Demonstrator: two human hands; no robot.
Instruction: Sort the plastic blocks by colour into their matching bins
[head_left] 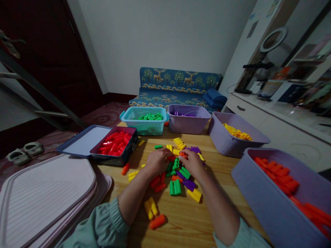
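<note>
A mixed pile of short plastic tubes in green, yellow, purple, red and orange lies on the wooden table [181,220]. My left hand [157,162] is at the pile's left side, its fingers curled on a red tube [171,158] that they partly hide. Across from it, my right hand [193,163] pinches an orange tube [183,155]. Between the hands lie green tubes [176,163]. Nearer to me are a joined green row [175,188], purple tubes [189,185] and a yellow pair [194,195].
An open case [133,144] holds red tubes. Behind the pile stand a turquoise bin [150,129] with green tubes and a lilac bin [188,125] with purple ones. On the right, one bin [224,143] holds yellow tubes, another [271,206] orange. Stacked lids [49,193] lie left.
</note>
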